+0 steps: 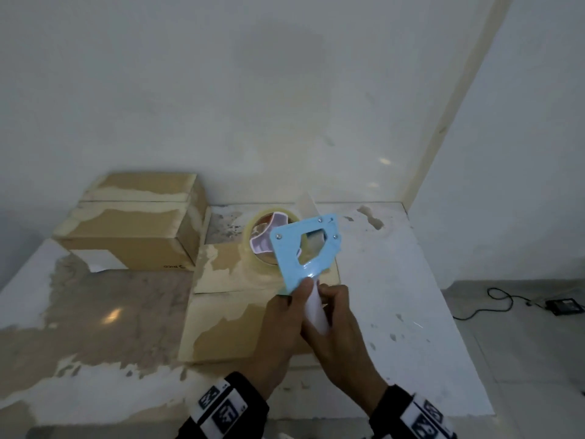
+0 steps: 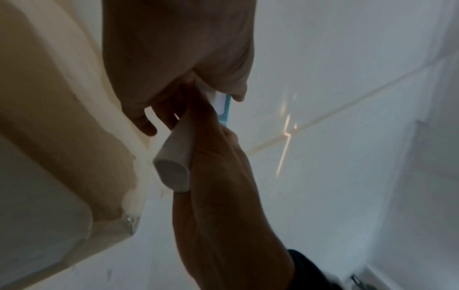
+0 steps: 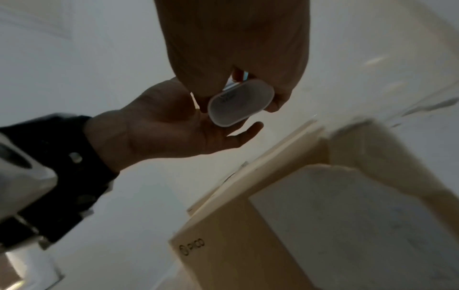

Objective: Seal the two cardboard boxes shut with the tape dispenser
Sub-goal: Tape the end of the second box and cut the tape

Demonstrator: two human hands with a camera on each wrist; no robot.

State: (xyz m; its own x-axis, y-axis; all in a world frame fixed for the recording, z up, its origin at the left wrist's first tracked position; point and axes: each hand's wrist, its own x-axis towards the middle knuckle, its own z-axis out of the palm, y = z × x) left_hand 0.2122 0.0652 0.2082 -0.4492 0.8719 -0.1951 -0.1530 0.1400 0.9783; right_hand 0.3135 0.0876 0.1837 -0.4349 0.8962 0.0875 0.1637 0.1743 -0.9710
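A tape dispenser (image 1: 305, 248) with a light-blue frame, a clear tape roll (image 1: 262, 239) and a white handle (image 1: 315, 308) hovers over the near cardboard box (image 1: 228, 315), whose flaps lie closed. My right hand (image 1: 335, 312) grips the handle, fingers curled round it (image 3: 240, 104). My left hand (image 1: 289, 308) cups the handle from the left, its thumb against the base of the blue frame (image 2: 227, 106), its fingers loose. A second closed box (image 1: 136, 223) with a white label stands at the back left.
The boxes rest on a white table (image 1: 395, 296) with worn brown patches, set against a white wall. The table's right edge drops to a tiled floor where a black device (image 1: 565, 307) and its cable lie. A loose end of tape (image 1: 305, 204) sticks up from the dispenser.
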